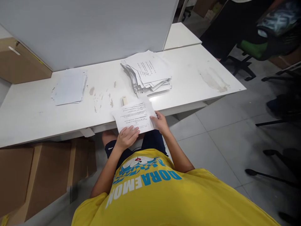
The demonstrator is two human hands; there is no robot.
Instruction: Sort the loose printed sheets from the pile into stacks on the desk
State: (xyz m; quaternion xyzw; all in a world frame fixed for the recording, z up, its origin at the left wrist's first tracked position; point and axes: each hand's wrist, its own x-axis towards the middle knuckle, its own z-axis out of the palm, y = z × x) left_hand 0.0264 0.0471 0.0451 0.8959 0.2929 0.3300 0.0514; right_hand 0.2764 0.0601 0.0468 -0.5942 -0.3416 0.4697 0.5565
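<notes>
A printed paper sheet (138, 117) lies slanted over the front edge of the white table, its lower part sticking out above my lap. My left hand (128, 137) holds its lower edge, fingers laid across the print and thumb hidden. At the right edge, my right hand (161, 123) pinches the paper with the thumb on top. Just behind the sheet shows a small beige block-like object (124, 100), partly covered by it. Farther back, an uneven pile of printed papers (150, 70) stands close to the sheet's top edge.
A lower, neater paper stack (69, 87) lies to the left on the white table (188, 72). Behind rises a grey partition (105, 28). One cardboard box (25, 61) sits at the far left, with several cartons (50, 169) below. Office chairs (242, 64) stand at right.
</notes>
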